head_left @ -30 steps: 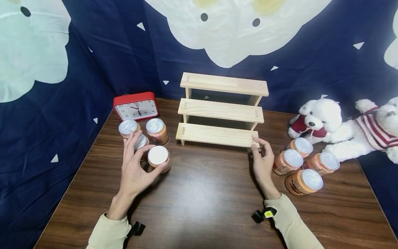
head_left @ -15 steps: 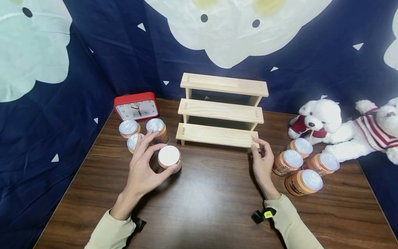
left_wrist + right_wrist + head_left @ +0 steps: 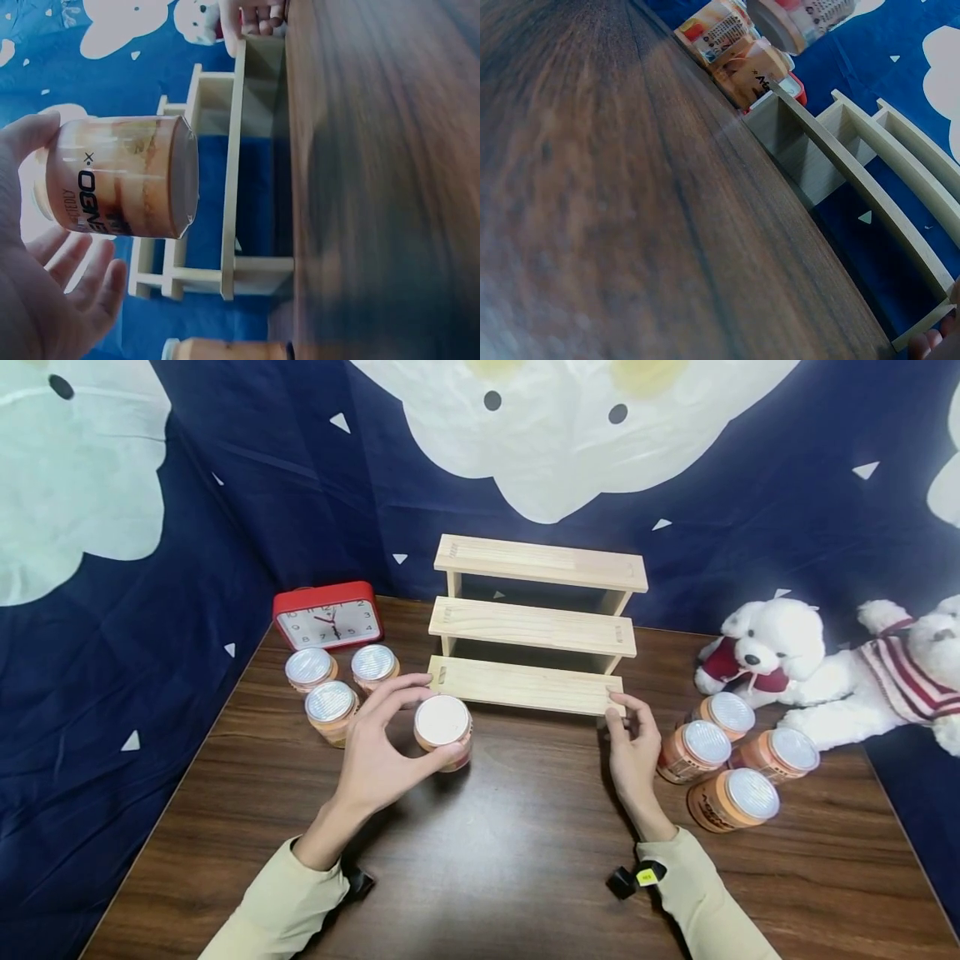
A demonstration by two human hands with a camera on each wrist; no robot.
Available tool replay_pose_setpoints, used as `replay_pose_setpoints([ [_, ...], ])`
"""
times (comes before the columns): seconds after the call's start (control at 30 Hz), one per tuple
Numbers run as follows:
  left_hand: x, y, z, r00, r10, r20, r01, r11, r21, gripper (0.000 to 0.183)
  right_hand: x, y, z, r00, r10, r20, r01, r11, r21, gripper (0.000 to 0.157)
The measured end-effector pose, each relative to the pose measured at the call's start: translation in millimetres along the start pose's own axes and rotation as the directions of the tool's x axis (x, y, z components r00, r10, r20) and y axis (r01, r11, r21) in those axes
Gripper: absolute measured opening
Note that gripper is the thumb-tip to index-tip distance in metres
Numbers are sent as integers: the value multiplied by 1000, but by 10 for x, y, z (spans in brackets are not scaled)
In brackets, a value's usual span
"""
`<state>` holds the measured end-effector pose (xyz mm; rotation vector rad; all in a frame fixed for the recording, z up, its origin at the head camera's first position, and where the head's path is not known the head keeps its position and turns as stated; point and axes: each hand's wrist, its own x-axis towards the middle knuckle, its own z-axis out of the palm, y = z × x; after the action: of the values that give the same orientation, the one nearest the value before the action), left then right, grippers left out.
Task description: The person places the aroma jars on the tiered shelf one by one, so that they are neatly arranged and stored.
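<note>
My left hand (image 3: 386, 760) grips a jar with a white lid (image 3: 443, 722) between thumb and fingers, just in front of the left end of a three-step wooden rack (image 3: 525, 685). In the left wrist view, the jar (image 3: 120, 176) shows an orange printed label and hangs above the table, apart from the rack. My right hand (image 3: 636, 747) pinches the right end of the rack's lowest step. Only a few fingertips (image 3: 930, 341) of that hand show at the corner of the right wrist view.
Three similar jars (image 3: 331, 703) stand at the left, before a red clock (image 3: 328, 617). Several more jars (image 3: 731, 799) cluster right of my right hand. Behind them lie white plush dogs (image 3: 776, 639). A dark blue curtain (image 3: 300, 485) backs the brown wooden table (image 3: 510, 860).
My left hand has carried the jar rightward, away from the other left jars and toward the rack's left end. The right hand keeps its place on the lowest step.
</note>
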<state>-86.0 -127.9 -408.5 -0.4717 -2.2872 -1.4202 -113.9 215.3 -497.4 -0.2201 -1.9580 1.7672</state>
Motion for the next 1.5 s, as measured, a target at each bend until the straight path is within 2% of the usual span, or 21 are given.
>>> replay_pose_setpoints([
  [0.2,86,82,123,998,-46,32,48,998,-46,61,-7,1,-1,1000,7,3,-7,1000,-3,24],
  [0.4,177,150,260,997,-76,29,79,993,-88,60,-21,9,-5,1000,9,5,-9,1000,1,24],
  [0.73,434,308,570,998,-57,32,61,985,-159,61,-7,19,-33,1000,-2,1,2,1000,14,24],
  [1.03,609,451,909,999,-6,45,16,971,-238,61,2,-4,-16,1000,7,-12,-7,1000,5,24],
  [1.5,922,574,1144,998,31,58,-13,957,-289,63,2,-1,7,1000,1,1,-1,1000,6,24],
])
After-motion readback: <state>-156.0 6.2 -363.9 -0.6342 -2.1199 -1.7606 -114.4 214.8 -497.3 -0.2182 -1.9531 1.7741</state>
